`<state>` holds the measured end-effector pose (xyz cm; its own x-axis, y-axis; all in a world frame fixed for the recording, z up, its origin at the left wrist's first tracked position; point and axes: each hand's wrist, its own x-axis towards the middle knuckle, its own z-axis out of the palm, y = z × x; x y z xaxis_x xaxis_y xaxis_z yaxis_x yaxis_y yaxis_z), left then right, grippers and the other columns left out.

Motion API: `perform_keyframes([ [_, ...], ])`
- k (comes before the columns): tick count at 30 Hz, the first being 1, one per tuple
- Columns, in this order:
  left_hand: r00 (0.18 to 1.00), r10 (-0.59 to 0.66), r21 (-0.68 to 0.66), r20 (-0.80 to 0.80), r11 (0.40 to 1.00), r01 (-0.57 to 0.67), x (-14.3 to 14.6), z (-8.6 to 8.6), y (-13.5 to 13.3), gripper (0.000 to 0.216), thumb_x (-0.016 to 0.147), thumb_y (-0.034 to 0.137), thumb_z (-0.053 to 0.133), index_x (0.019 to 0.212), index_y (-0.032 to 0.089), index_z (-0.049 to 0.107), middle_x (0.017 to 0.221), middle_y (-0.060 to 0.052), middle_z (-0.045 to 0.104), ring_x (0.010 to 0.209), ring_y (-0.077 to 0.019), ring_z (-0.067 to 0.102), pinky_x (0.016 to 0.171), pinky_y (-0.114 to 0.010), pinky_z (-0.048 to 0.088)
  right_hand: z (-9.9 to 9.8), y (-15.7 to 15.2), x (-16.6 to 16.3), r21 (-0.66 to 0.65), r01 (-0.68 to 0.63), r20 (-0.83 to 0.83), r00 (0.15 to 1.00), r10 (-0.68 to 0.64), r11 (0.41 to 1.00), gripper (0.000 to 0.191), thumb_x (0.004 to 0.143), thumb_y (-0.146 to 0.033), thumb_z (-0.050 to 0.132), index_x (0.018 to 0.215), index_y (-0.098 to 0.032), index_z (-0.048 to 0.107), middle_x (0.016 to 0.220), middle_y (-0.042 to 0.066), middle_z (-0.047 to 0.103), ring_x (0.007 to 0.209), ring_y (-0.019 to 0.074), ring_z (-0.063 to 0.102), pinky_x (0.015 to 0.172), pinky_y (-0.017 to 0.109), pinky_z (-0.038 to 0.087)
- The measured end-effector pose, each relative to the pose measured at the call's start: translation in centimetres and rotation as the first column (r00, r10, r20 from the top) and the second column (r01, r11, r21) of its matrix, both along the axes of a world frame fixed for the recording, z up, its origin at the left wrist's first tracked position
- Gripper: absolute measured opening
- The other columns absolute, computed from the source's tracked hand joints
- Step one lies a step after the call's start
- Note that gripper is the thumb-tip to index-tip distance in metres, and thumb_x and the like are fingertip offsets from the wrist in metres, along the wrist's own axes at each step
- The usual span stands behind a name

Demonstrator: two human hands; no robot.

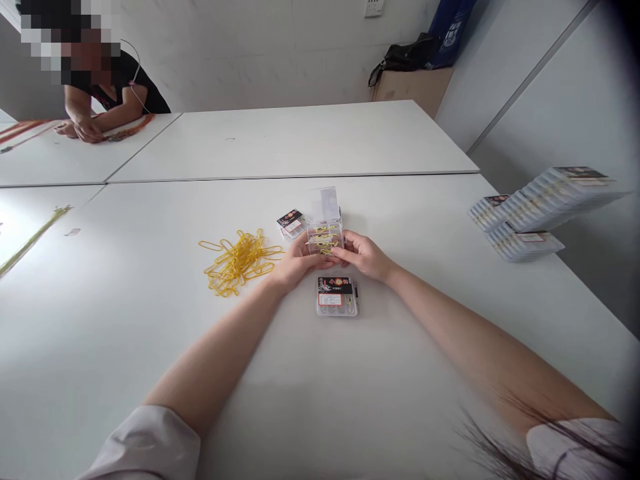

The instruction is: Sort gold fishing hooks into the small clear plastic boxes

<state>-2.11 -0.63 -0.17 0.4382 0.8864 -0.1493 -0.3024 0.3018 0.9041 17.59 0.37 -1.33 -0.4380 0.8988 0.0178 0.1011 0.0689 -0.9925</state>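
A small clear plastic box (325, 238) with its lid raised is between my hands above the white table. Yellow pieces lie in its compartments. My left hand (297, 262) grips the box's left side, and my right hand (365, 255) holds its right side, thumb at the front edge. Closer to me, a closed box (337, 297) with a black and red label lies flat. Behind my left hand sits another labelled box (292, 223), partly hidden. A loose pile of yellow loops (240, 263) is left of my left hand.
Stacks of similar boxes (547, 200) stand at the right. Pale green strands (35, 240) lie at the far left. Across the table (300, 143), a person (113, 100) leans over orange strands. A cardboard box (413, 90) with bags on top is beyond the table.
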Motion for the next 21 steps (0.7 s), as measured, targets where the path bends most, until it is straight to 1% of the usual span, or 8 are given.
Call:
perform_keyframes([
  [5, 1.0, 0.003, -0.006, 0.001, 1.0, -0.003, 0.24, 0.29, -0.06, 0.056, 0.067, 0.01, 0.077, 0.119, 0.018, 0.057, 0.095, -0.005, 0.076, 0.081, -0.0169, 0.075, 0.085, -0.032, 0.058, -0.14, 0.07, -0.01, 0.009, 0.002, -0.012, 1.0, -0.001, 1.0, 0.034, 0.088, -0.04, 0.067, 0.113, -0.019, 0.061, 0.093, 0.004, 0.068, 0.075, 0.0153, 0.063, 0.067, 0.03, 0.053],
  [10, 1.0, 0.007, -0.008, 0.007, 1.0, -0.007, 0.33, 0.19, 0.1, 0.052, 0.067, 0.008, 0.069, 0.117, 0.018, 0.057, 0.094, -0.005, 0.076, 0.078, -0.0172, 0.074, 0.082, -0.033, 0.058, -0.4, 0.09, -0.06, 0.019, -0.003, -0.025, 1.0, 0.004, 1.0, 0.037, 0.087, -0.04, 0.068, 0.117, -0.019, 0.061, 0.097, 0.005, 0.07, 0.076, 0.0163, 0.065, 0.067, 0.031, 0.054],
  [12, 1.0, 0.009, -0.012, 0.002, 1.0, -0.009, 0.39, 0.15, 0.15, 0.05, 0.067, 0.008, 0.067, 0.114, 0.017, 0.058, 0.091, -0.004, 0.076, 0.077, -0.0169, 0.074, 0.08, -0.032, 0.059, -0.46, 0.09, -0.07, 0.028, -0.001, -0.023, 1.0, 0.002, 1.0, 0.039, 0.087, -0.04, 0.068, 0.12, -0.019, 0.061, 0.102, 0.006, 0.071, 0.08, 0.0177, 0.067, 0.07, 0.032, 0.056],
  [17, 1.0, -0.002, 0.005, -0.004, 1.0, 0.002, 0.49, 0.0, 0.24, 0.044, 0.066, 0.009, 0.066, 0.109, 0.016, 0.058, 0.085, -0.004, 0.075, 0.074, -0.0169, 0.074, 0.077, -0.031, 0.058, -0.17, 0.03, -0.05, 0.014, 0.0, -0.034, 0.999, 0.001, 1.0, 0.042, 0.086, -0.038, 0.07, 0.123, -0.019, 0.061, 0.114, 0.009, 0.072, 0.096, 0.0226, 0.07, 0.083, 0.037, 0.058],
  [19, 1.0, -0.004, 0.007, -0.007, 1.0, 0.005, 0.49, -0.02, 0.25, 0.044, 0.066, 0.009, 0.066, 0.108, 0.016, 0.058, 0.084, -0.004, 0.075, 0.073, -0.0169, 0.074, 0.076, -0.031, 0.058, 0.03, -0.03, -0.06, 0.009, 0.001, -0.035, 0.999, -0.001, 1.0, 0.044, 0.085, -0.037, 0.07, 0.123, -0.019, 0.061, 0.111, 0.009, 0.073, 0.094, 0.0223, 0.071, 0.081, 0.036, 0.059],
  [21, 1.0, -0.007, 0.006, -0.014, 1.0, 0.007, 0.49, 0.03, 0.23, 0.044, 0.065, 0.01, 0.066, 0.108, 0.016, 0.058, 0.083, -0.003, 0.075, 0.073, -0.0168, 0.074, 0.075, -0.03, 0.058, 0.17, -0.1, -0.07, 0.009, 0.006, -0.026, 1.0, -0.006, 1.0, 0.043, 0.084, -0.036, 0.071, 0.122, -0.019, 0.062, 0.105, 0.008, 0.074, 0.087, 0.0207, 0.07, 0.075, 0.034, 0.058],
])
